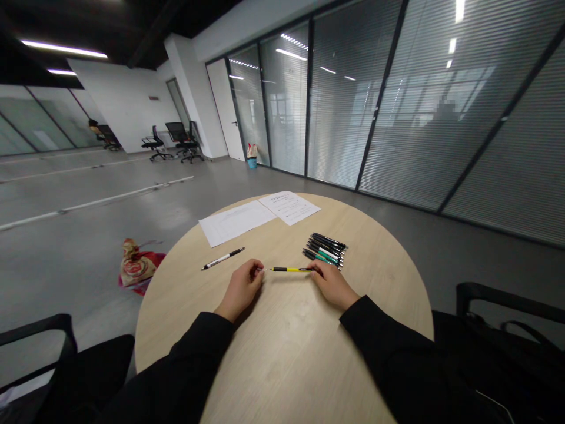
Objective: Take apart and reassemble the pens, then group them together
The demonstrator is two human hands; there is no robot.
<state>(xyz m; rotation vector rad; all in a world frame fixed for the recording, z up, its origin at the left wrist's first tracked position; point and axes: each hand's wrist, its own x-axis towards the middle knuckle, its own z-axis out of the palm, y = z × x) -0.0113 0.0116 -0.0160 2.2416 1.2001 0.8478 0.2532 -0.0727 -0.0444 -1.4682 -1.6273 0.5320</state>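
Note:
A yellow-and-black pen (292, 270) lies level between my two hands, just above or on the table; I cannot tell which. My right hand (332, 284) pinches its right end. At the other end, the fingers of my left hand (242, 287) are pressed together by a thin pale piece that is too small to name. Just beyond my right hand, several black, white and green pens (324, 249) lie side by side in a bundle. A white-and-black pen (223, 258) rests alone, slanted, beyond my left hand.
Two paper sheets, one mostly blank (237, 222) and one printed (290, 207), lie at the far side of the round wooden table (286, 353). Black chairs stand at left (66, 347) and right (507, 300). A red-and-tan bag (138, 265) sits on the floor.

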